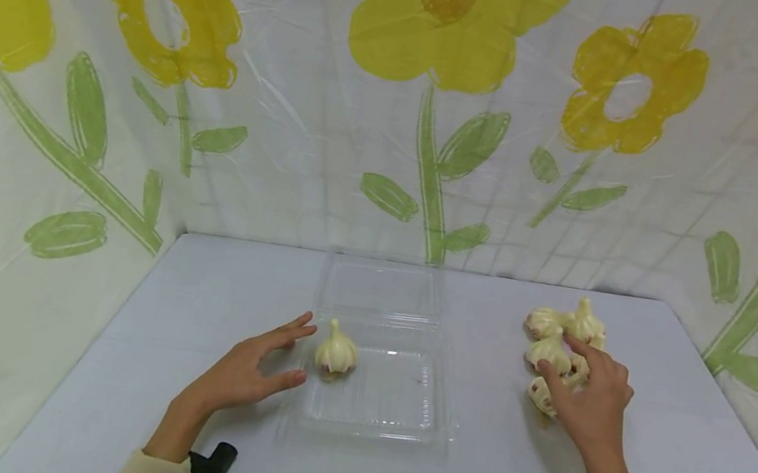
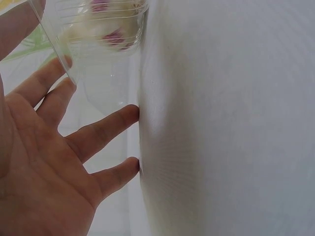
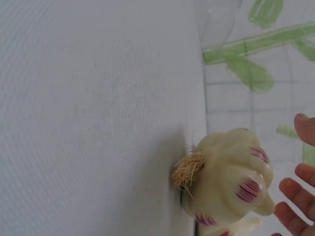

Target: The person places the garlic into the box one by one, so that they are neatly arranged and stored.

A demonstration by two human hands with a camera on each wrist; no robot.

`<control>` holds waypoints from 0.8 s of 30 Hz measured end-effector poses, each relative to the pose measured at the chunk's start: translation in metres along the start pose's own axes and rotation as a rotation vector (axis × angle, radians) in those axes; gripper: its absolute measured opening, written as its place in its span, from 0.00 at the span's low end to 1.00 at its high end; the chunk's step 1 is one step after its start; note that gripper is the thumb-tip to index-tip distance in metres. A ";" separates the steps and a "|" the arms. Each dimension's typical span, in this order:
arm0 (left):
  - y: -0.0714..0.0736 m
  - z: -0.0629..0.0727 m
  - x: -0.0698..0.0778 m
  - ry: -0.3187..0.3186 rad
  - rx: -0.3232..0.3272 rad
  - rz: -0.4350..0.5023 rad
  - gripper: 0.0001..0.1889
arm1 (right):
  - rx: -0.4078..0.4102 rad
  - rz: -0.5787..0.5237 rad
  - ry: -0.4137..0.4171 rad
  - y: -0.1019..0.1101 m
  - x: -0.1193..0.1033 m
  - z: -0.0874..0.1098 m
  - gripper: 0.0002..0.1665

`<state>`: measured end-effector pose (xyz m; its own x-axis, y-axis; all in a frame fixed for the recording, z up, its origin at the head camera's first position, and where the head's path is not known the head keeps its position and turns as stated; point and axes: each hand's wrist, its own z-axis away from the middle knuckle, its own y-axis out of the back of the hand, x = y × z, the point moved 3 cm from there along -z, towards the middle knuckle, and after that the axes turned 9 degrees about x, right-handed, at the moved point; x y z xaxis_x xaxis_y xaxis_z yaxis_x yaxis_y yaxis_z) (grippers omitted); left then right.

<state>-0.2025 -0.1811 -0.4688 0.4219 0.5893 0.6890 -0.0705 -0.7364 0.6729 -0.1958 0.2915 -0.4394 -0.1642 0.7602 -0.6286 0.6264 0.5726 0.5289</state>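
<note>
A clear plastic clamshell box (image 1: 363,434) lies with its lid folded back, and one garlic bulb (image 1: 337,350) sits upright at its left side. My left hand (image 1: 241,369) is beside the box's left edge, fingers spread and thumb apart, holding nothing. In the left wrist view, fingertips (image 2: 129,114) touch the white table and others are right at the box's wall. My right hand (image 1: 589,400) hovers over a cluster of garlic bulbs, thumb and forefinger parted around the nearest bulb (image 1: 547,353). The right wrist view shows a bulb (image 3: 231,182) with stringy roots, fingers apart from it.
Several bulbs lie close together at the right, among them an upright one (image 1: 586,324) at the back. The box's transparent lid (image 1: 381,288) lies toward the table's far edge. A flowered plastic sheet (image 1: 265,191) stands behind the white table (image 1: 205,273).
</note>
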 end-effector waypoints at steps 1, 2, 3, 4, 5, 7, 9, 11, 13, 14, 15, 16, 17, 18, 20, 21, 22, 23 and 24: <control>0.000 0.000 0.000 0.000 0.000 -0.001 0.35 | 0.002 0.001 -0.005 0.001 0.001 0.000 0.31; 0.000 0.000 0.000 0.000 0.000 -0.001 0.35 | 0.002 0.002 -0.011 0.002 0.002 0.000 0.31; 0.000 0.000 0.000 0.000 0.000 -0.001 0.35 | 0.001 0.003 -0.016 0.003 0.003 0.000 0.31; 0.000 0.000 0.000 0.000 0.000 0.000 0.35 | -0.005 0.006 -0.023 0.004 0.005 0.001 0.32; 0.000 0.000 0.000 0.001 0.000 0.000 0.35 | -0.012 0.008 -0.032 0.005 0.006 0.001 0.33; 0.000 0.000 0.000 0.004 -0.001 0.001 0.36 | -0.037 0.007 -0.050 0.007 0.009 0.001 0.35; 0.001 0.000 0.000 0.007 -0.002 0.002 0.36 | -0.066 -0.001 -0.068 0.010 0.013 0.002 0.37; 0.000 0.000 0.000 0.012 -0.004 0.006 0.36 | -0.093 -0.010 -0.088 0.011 0.017 0.002 0.40; 0.000 0.000 0.000 0.016 -0.004 0.009 0.36 | -0.111 -0.018 -0.113 0.013 0.022 0.003 0.42; 0.000 0.000 0.000 0.016 -0.004 0.009 0.36 | -0.117 -0.019 -0.127 0.014 0.024 0.004 0.43; 0.000 0.000 0.000 0.019 -0.004 0.010 0.36 | -0.125 -0.021 -0.143 0.014 0.025 0.005 0.44; 0.000 0.000 0.000 0.020 -0.004 0.010 0.36 | -0.133 -0.021 -0.159 0.014 0.027 0.005 0.45; 0.000 0.000 0.000 0.021 -0.003 0.009 0.36 | -0.139 -0.022 -0.177 0.015 0.028 0.007 0.46; 0.000 0.000 0.000 0.023 -0.002 0.007 0.36 | -0.140 -0.021 -0.193 0.015 0.030 0.008 0.46; 0.000 0.000 0.000 0.025 0.000 0.005 0.36 | -0.146 -0.019 -0.224 0.015 0.032 0.010 0.46; 0.001 0.000 0.000 0.026 0.001 0.004 0.36 | -0.151 -0.017 -0.239 0.016 0.034 0.011 0.46; 0.001 0.000 0.000 0.028 0.001 0.004 0.36 | -0.159 -0.015 -0.252 0.016 0.035 0.012 0.47; 0.001 0.001 0.000 0.028 0.001 0.003 0.36 | -0.169 -0.014 -0.265 0.016 0.036 0.012 0.47; 0.001 0.001 0.001 0.028 0.003 0.001 0.36 | -0.183 -0.012 -0.274 0.016 0.038 0.013 0.47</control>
<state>-0.2018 -0.1816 -0.4680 0.3964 0.5975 0.6971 -0.0685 -0.7379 0.6714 -0.1817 0.3254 -0.4619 0.0559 0.6568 -0.7520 0.4747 0.6452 0.5987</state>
